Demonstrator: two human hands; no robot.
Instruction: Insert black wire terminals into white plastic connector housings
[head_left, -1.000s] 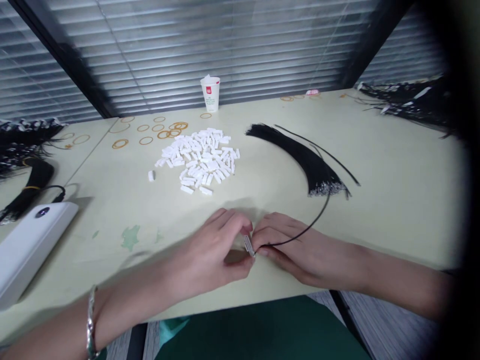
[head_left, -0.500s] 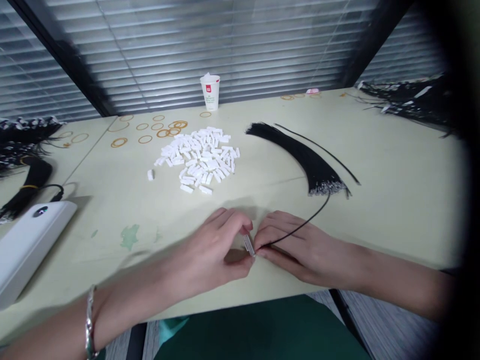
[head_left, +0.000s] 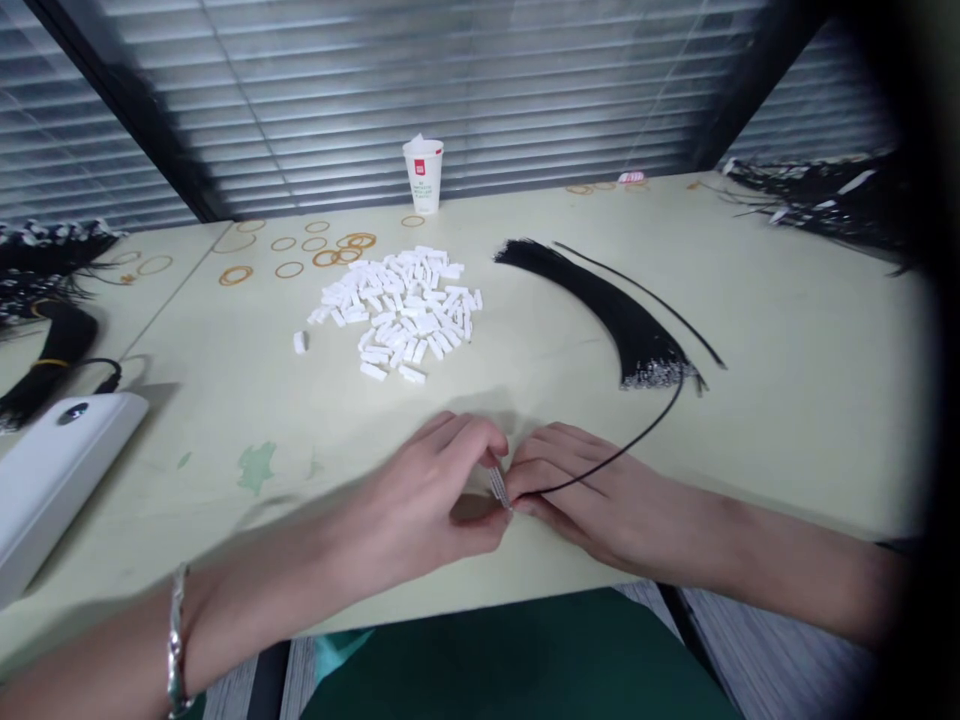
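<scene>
Near the table's front edge, my left hand [head_left: 450, 495] grips a small white connector housing [head_left: 498, 485] between thumb and index finger. My right hand [head_left: 581, 490] pinches one end of a black wire [head_left: 615, 457] right against that housing; whether the tip sits inside it is hidden by the fingers. From there the wire curves up and right toward a bundle of black wires [head_left: 592, 305] with metal terminals at its near end. A pile of loose white connector housings [head_left: 409, 310] lies beyond my left hand.
A single wire [head_left: 645, 297] lies right of the bundle. Rubber bands [head_left: 325, 258] and a paper cup [head_left: 424, 178] are at the back. A white power bank [head_left: 71, 470] and dark wire bundles [head_left: 60, 345] lie left; more wires [head_left: 825, 205] lie far right.
Both hands keep nearly the same pose at the housing. The black wire's arc has shifted slightly outward to the right, and the camera view has moved a little.
</scene>
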